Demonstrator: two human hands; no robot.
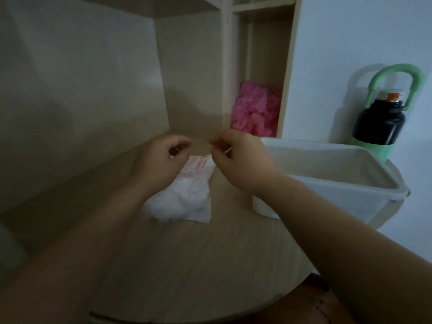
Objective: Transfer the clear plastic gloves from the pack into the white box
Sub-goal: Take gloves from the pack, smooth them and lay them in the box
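Head view. At far left, a pale shelf unit (81,78) is seen standing on the table (187,265), its large bay open toward the viewer.

The left hand (163,157) is held raised above the table with fingers curled and thumb brought against the forefinger, as in a pinch; whether anything is held there cannot be told.

The pack (184,197), a crumpled whitish plastic bag with red print at its far end, is laid flat on the table below and between the two hands, and is touched by neither. Single gloves cannot be made out within it.

The right hand (238,160) is raised level with the left and close beside it, fingertips nearly meeting. Its fingers are curled, and a thin pale strip (228,150) is pinched between them; what the strip is cannot be told.

Behind the right hand, a pink crumpled bundle (254,108) is stored in a narrow upright compartment of the shelf unit.

The white box (327,164) is set on the table just right of the pack, open at the top, with its near left corner crossed by the right forearm.

At far right, a black bottle (378,122) with a green base and green loop handle is stood behind the box.
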